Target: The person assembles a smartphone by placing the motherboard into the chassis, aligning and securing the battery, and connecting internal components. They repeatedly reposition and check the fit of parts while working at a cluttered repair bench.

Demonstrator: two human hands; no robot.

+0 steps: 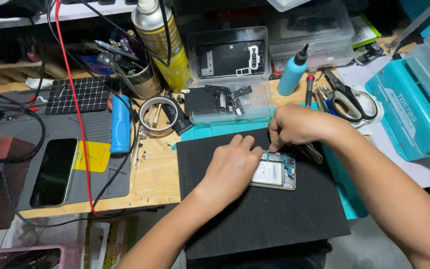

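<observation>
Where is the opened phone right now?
In the head view, the opened phone lies on the black mat, right of centre, pinned under the left hand, with the right hand working at its upper edge.

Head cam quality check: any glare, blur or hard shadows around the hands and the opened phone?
Head view: even, soft light; the left hand throws only a faint shadow on the black mat. The right hand and the opened phone look sharp. Mild glare on the spray can and the clear box; frame edges bow slightly, wide-lens distortion.

Bright, even overhead light — sharp, edges bowed
</observation>
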